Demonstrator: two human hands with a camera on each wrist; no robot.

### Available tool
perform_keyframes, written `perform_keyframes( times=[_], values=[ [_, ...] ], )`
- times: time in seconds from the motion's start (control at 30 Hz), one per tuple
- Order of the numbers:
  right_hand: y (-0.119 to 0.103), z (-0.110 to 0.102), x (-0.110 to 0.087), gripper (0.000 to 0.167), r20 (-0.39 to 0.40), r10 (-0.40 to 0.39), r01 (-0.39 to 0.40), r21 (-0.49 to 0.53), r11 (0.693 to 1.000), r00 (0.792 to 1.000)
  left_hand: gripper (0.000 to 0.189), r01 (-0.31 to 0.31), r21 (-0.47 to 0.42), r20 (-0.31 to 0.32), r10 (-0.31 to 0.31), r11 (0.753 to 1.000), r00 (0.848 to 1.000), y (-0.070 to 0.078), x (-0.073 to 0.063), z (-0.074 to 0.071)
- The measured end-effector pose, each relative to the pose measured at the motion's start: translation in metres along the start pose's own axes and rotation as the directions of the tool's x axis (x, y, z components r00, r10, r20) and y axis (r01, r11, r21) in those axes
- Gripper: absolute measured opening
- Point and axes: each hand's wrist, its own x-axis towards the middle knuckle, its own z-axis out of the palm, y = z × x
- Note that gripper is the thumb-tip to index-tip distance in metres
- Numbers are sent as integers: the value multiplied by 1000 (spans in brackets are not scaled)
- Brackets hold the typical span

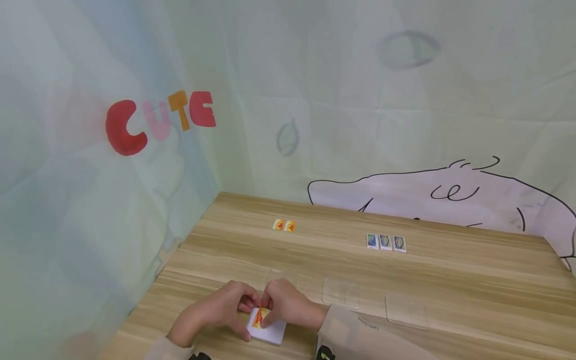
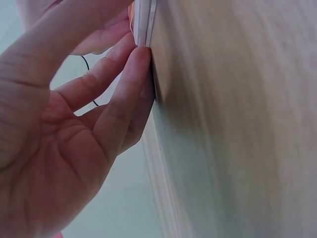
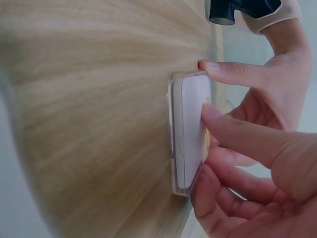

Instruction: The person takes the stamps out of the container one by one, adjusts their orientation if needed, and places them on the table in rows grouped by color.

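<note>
A white stack of cards [image 1: 271, 336] lies in a clear case [image 3: 173, 129] on the wooden table, near the front edge. On top of it sits a small orange-yellow picture card [image 1: 258, 318]. My left hand [image 1: 218, 309] holds the case by its sides, thumb at the near edge and fingers at the far one. In the left wrist view, fingertips [image 2: 141, 57] touch the stack's edge. Across from it, my right hand [image 1: 290, 304] pinches the picture card, its thumb [image 3: 233, 124] on top and its fingers curled at the far edge, partly hidden.
Two orange cards [image 1: 284, 225] lie side by side at the back left. Three blue-green cards [image 1: 385, 242] form a row farther right. Transparent square plates [image 1: 340, 295] lie along the middle, one partly behind my right hand. Printed cloth walls [image 1: 256, 115] border the table.
</note>
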Motion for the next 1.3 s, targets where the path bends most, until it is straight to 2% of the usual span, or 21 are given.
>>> perform_keyframes(
  times=[0.53,0.9,1.17,1.3],
  values=[
    [5,-6,0,26,-5,-5,5,42,999,1000,52,4,-32,17,-4,999,1000,3,4,-1],
    [0,-5,-3,23,9,28,-29,45,999,1000,53,18,-34,21,-18,999,1000,0,3,-1],
    [-4,2,-3,32,-18,33,-33,19,999,999,52,3,-16,14,-3,1000,1000,0,2,-2],
    [-5,6,-2,36,-17,47,-47,-29,998,999,52,-1,-2,6,1,1000,1000,-1,1,-1]
  ],
)
